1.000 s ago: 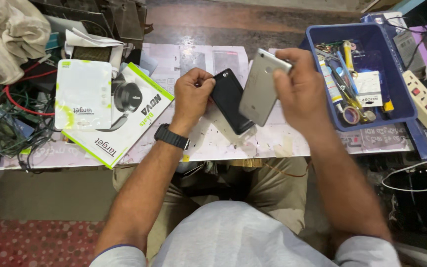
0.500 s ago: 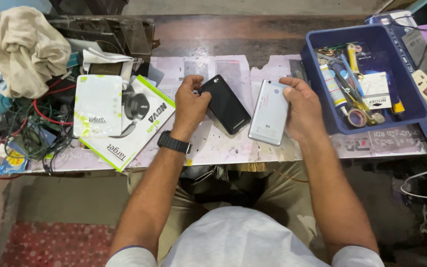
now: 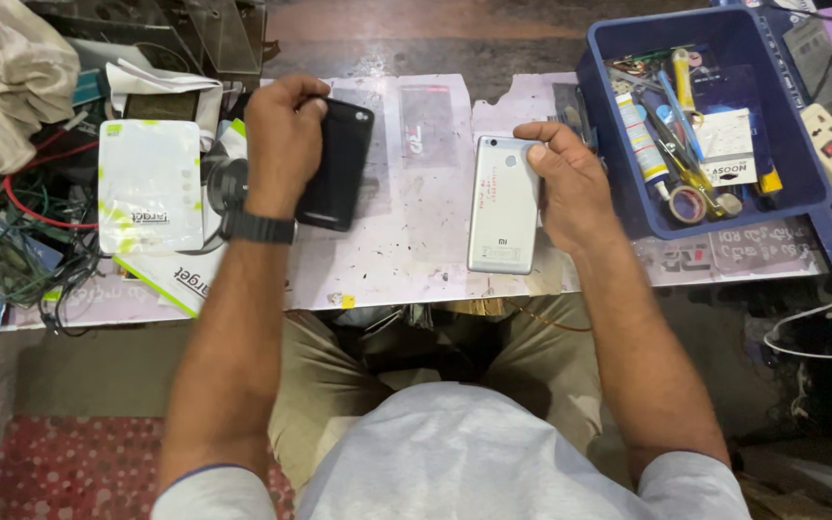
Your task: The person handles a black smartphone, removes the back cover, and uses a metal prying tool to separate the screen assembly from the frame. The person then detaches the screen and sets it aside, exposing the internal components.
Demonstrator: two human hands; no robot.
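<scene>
two phones, now parted on the bench.
left hand [image 3: 281, 144] grasps the black phone case [image 3: 337, 166], carried toward upper left of centre; right hand [image 3: 570, 188] has lowered the silver phone [image 3: 505, 204] flat at centre, fingertips resting on its top edge, beside the blue tray [image 3: 609, 183].

The left hand [image 3: 283, 135] grips a black case [image 3: 336, 166] by its left edge, holding it over the bench [image 3: 406, 250] at about 11 o'clock from the person's lap. The right hand [image 3: 570, 188] rests at 1 o'clock, its fingertips on the upper right corner of a silver phone [image 3: 503, 204] lying back-up and flat on the bench. A blue tray [image 3: 618, 116] of tools sits at 2 o'clock, just beside the right hand. A white box [image 3: 149, 185] lies at 10 o'clock, near a tangle of wires [image 3: 12, 250].
</scene>
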